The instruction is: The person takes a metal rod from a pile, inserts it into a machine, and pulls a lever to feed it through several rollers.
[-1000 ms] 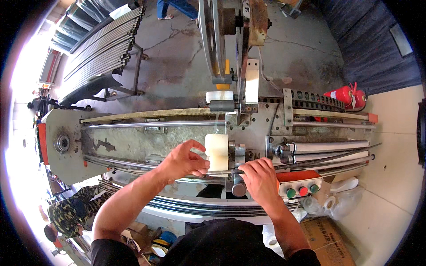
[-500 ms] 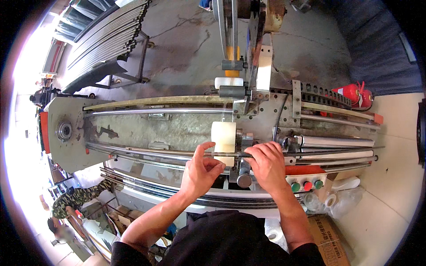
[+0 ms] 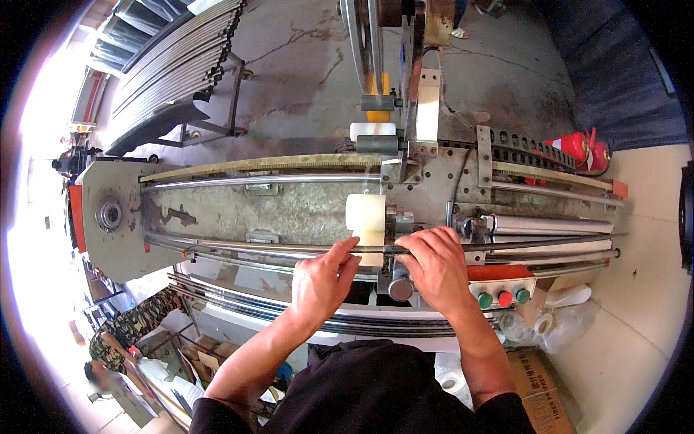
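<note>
A long thin rod [image 3: 506, 244] lies across the machine, dark on its right-hand stretch. My right hand [image 3: 436, 267] is closed round it with the fingers over the top, just right of the cream roller [image 3: 366, 212]. On the roller's left side, my left hand [image 3: 322, 278] pinches the rod between thumb and index finger. A pale strip [image 3: 371, 257] shows below the roller, between my hands. A round metal knob [image 3: 400, 290] sits just under my right hand's fingers. What lies inside my right palm is hidden.
A control box [image 3: 502, 291] with green and red buttons stands right of my right forearm. Rods [image 3: 289, 316] lie along the machine's near side. Fire extinguishers [image 3: 583, 148] stand at the far right. At the lower left, a person in camouflage [image 3: 137, 318] bends over.
My left thumb and index finger, apart before, have closed together at the rod beside the roller. My right hand stays on the rod. A foot has appeared at the top.
</note>
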`<action>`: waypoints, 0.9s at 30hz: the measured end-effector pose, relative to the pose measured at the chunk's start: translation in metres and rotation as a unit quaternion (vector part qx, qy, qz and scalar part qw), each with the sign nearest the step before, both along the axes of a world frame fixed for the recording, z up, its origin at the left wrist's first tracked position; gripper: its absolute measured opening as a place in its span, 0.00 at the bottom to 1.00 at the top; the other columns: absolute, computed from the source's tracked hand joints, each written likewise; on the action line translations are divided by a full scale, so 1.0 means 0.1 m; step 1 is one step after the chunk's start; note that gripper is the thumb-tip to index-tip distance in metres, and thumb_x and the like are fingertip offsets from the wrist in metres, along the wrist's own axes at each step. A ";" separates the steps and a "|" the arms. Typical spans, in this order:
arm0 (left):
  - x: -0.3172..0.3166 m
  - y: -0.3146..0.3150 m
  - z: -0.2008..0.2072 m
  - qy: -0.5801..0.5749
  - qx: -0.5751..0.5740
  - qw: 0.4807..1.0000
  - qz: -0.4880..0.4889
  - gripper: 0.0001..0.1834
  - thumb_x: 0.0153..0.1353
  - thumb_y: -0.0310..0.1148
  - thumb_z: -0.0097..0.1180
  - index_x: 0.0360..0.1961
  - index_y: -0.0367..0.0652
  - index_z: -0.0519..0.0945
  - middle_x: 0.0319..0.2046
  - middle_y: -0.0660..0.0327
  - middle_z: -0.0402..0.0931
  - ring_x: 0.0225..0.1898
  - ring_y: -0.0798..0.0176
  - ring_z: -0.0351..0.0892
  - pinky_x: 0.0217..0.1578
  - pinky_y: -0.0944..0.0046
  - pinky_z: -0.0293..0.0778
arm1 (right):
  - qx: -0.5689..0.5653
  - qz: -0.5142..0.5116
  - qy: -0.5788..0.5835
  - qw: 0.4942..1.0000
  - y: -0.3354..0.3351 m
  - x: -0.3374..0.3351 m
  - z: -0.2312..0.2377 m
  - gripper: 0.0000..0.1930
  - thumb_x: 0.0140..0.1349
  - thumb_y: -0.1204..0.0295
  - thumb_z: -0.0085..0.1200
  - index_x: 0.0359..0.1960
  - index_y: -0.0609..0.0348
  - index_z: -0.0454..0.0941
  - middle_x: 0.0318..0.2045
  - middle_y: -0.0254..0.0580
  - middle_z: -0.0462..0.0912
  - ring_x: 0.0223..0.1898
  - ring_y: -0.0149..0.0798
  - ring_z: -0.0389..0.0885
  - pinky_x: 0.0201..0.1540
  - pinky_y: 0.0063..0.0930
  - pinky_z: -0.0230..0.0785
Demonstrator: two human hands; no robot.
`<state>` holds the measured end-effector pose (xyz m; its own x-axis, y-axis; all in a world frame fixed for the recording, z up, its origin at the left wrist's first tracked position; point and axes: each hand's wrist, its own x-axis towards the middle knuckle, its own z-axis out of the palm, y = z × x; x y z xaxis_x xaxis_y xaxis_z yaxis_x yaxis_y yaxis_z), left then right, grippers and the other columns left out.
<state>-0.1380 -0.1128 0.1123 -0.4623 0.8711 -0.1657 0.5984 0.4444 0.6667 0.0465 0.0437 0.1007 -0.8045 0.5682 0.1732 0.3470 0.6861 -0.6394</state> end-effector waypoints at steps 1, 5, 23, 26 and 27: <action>0.00 0.01 0.01 0.029 -0.005 1.000 -0.011 0.18 0.71 0.33 0.68 0.59 0.43 0.85 0.34 0.54 0.92 0.33 0.52 0.93 0.36 0.56 0.87 | 0.001 0.000 -0.001 1.000 0.00 0.00 0.01 0.15 0.58 0.72 0.73 0.47 0.57 0.88 0.42 0.42 0.88 0.47 0.50 0.85 0.58 0.46 0.72; -0.06 0.02 0.05 0.152 0.012 0.985 -0.077 0.16 0.69 0.36 0.69 0.56 0.47 0.87 0.29 0.57 0.90 0.28 0.51 0.90 0.30 0.55 0.84 | 0.003 0.002 -0.001 1.000 0.01 0.00 0.02 0.14 0.59 0.72 0.73 0.47 0.57 0.88 0.42 0.42 0.88 0.47 0.50 0.84 0.58 0.46 0.71; -0.66 0.48 0.21 -0.194 -0.160 0.954 -0.166 0.52 0.62 0.33 0.75 0.82 0.40 0.56 0.38 0.51 0.92 0.40 0.54 0.92 0.45 0.53 0.83 | 0.023 -0.022 0.022 0.999 -0.08 0.02 -0.06 0.13 0.57 0.74 0.73 0.43 0.55 0.87 0.41 0.39 0.86 0.46 0.49 0.83 0.59 0.48 0.72; -0.65 0.37 0.18 -0.210 -0.116 0.958 -0.159 0.52 0.62 0.30 0.75 0.82 0.41 0.57 0.38 0.51 0.92 0.38 0.55 0.92 0.43 0.54 0.84 | 0.033 -0.031 0.033 0.998 -0.12 0.02 -0.09 0.14 0.55 0.75 0.73 0.43 0.55 0.87 0.40 0.39 0.86 0.46 0.49 0.83 0.58 0.48 0.72; -0.63 0.36 0.20 -0.209 -0.103 0.960 -0.158 0.50 0.62 0.29 0.74 0.81 0.41 0.57 0.39 0.50 0.92 0.38 0.53 0.92 0.43 0.54 0.84 | 0.037 -0.036 0.036 0.998 -0.13 0.03 -0.10 0.14 0.55 0.75 0.73 0.44 0.55 0.86 0.40 0.39 0.86 0.46 0.49 0.83 0.58 0.48 0.72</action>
